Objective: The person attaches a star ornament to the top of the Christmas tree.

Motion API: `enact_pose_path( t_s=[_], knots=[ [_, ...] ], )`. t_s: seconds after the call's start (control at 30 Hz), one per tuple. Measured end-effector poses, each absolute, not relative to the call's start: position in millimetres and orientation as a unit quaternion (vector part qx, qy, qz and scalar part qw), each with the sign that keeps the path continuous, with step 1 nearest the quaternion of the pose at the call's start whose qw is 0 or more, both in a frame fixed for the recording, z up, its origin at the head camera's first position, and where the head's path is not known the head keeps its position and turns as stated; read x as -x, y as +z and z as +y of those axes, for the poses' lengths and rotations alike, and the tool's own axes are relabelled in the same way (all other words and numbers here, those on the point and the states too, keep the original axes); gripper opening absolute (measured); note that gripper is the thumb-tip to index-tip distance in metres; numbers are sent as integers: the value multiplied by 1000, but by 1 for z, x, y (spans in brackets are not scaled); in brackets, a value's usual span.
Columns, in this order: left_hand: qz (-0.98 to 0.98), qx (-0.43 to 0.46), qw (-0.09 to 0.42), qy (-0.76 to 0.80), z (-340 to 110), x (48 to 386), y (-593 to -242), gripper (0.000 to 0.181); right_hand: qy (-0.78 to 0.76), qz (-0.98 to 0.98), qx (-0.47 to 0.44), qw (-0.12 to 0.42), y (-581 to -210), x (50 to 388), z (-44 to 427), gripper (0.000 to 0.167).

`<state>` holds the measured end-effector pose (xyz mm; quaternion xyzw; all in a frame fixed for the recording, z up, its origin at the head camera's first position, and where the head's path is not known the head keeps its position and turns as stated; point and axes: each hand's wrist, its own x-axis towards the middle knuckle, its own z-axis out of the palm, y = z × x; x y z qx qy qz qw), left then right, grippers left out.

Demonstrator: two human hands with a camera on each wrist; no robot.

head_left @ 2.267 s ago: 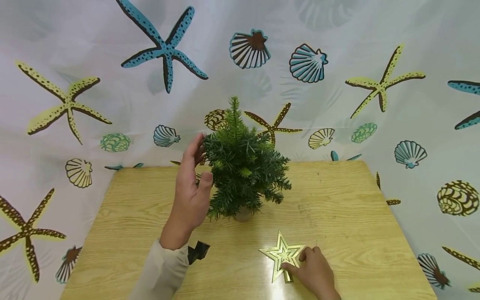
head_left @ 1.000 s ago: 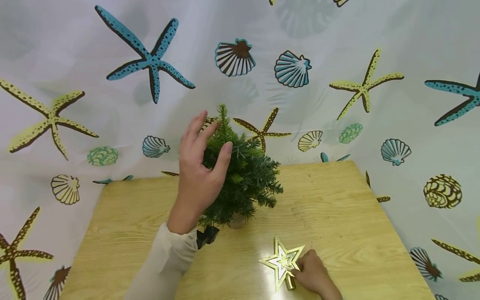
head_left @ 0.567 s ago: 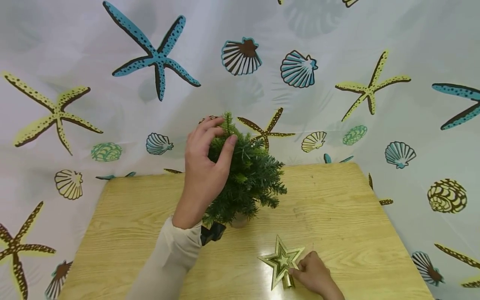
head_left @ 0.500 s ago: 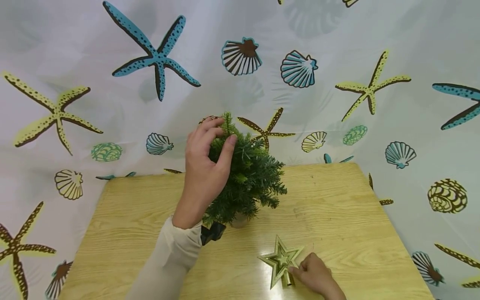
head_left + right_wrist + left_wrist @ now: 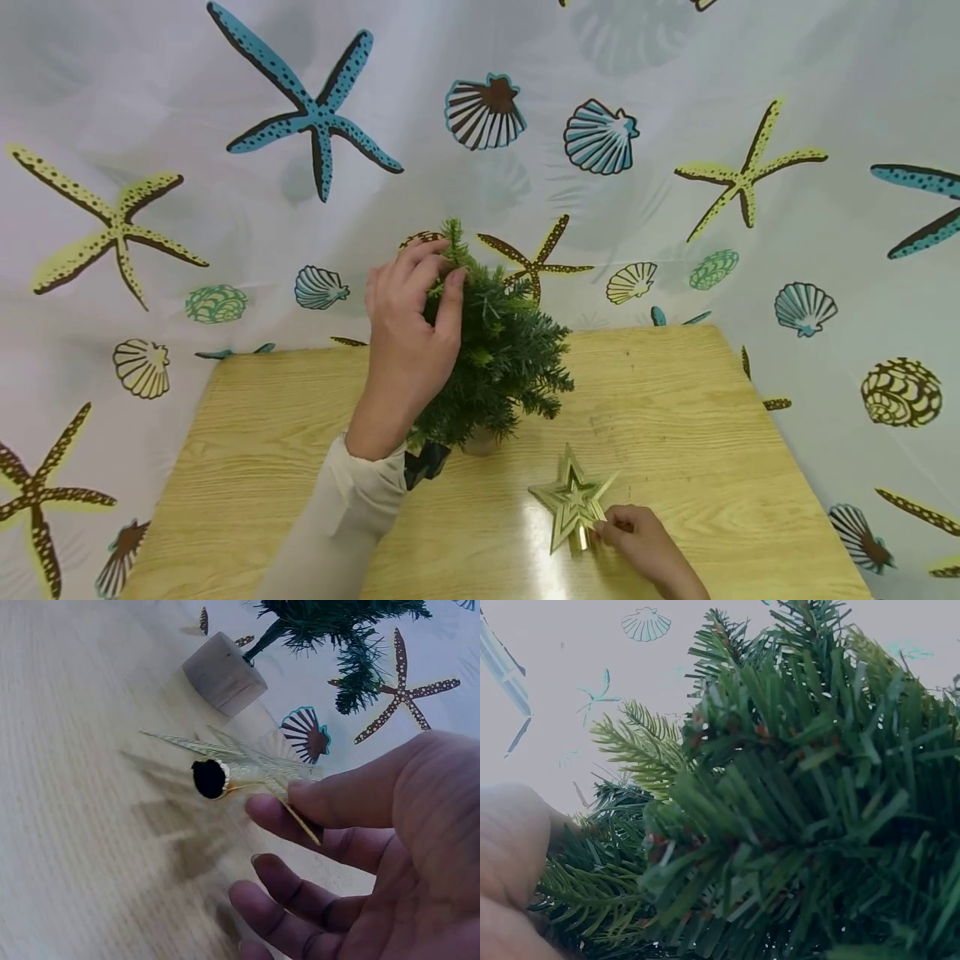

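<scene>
A small artificial Christmas tree stands on the table. My left hand is at its upper left, with thumb and curled fingers holding the light green tip. In the left wrist view dense green needles fill most of the picture, and part of the left hand shows at the edge; the fingertips are hidden there. My right hand pinches a gold star tree topper by a lower point, between thumb and index finger. The right wrist view shows the topper's hollow tube end-on, with the star raised off the table.
The wood-grain table has a printed curtain with starfish and shells behind and beside it. The tree's round wooden base sits on the table. A black strap piece is at the left cuff.
My left hand rose from the tree's left side to its tip, and its fingers closed there. My right hand lifted the star topper slightly off the table and tilted it.
</scene>
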<state>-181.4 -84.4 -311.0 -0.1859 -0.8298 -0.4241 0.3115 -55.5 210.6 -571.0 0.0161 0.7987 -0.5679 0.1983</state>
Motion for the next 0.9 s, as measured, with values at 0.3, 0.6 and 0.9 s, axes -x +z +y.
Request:
enact_pose_path(
  t_s=[0.3, 0.6, 0.9],
  knots=[
    [-844, 185, 313, -394, -86, 179, -309, 20, -646, 746, -106, 127, -553, 66, 205, 27],
    [-848, 180, 311, -389, -86, 178, -309, 20, -703, 693, -149, 58, -530, 74, 204, 25],
    [-852, 181, 310, -382, -85, 176, -309, 19, -713, 690, -125, 19, -501, 82, 208, 34]
  ],
)
